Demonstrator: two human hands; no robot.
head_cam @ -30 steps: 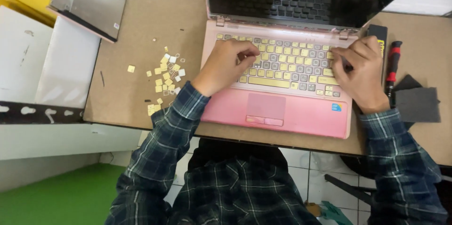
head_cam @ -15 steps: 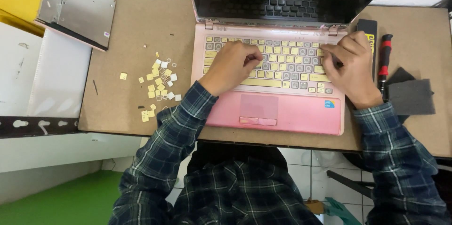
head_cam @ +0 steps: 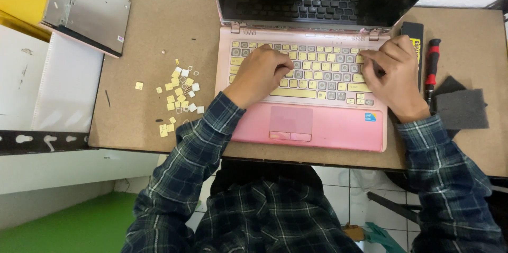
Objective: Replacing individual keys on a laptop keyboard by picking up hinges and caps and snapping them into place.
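Observation:
A pink laptop (head_cam: 317,128) lies open on a brown board table (head_cam: 159,46), its screen dark. Its keyboard (head_cam: 323,70) has yellow keycaps, with several caps gone and grey spots showing. My left hand (head_cam: 259,75) rests curled on the left half of the keyboard, fingertips down on the keys. My right hand (head_cam: 394,75) is bent over the right end of the keyboard, fingers pinched at a key near the edge. I cannot tell whether either hand holds a keycap. Several loose yellow and white keycaps (head_cam: 180,97) lie scattered left of the laptop.
A flat metal drive (head_cam: 87,9) sits at the table's far left corner. Right of the laptop lie a black tool case (head_cam: 414,36), a red-handled screwdriver (head_cam: 432,68) and a grey foam pad (head_cam: 461,107). The table's front edge runs just under my forearms.
My right hand has slid a little along the right end of the keyboard. My left hand stays on the keys. The view has shifted slightly.

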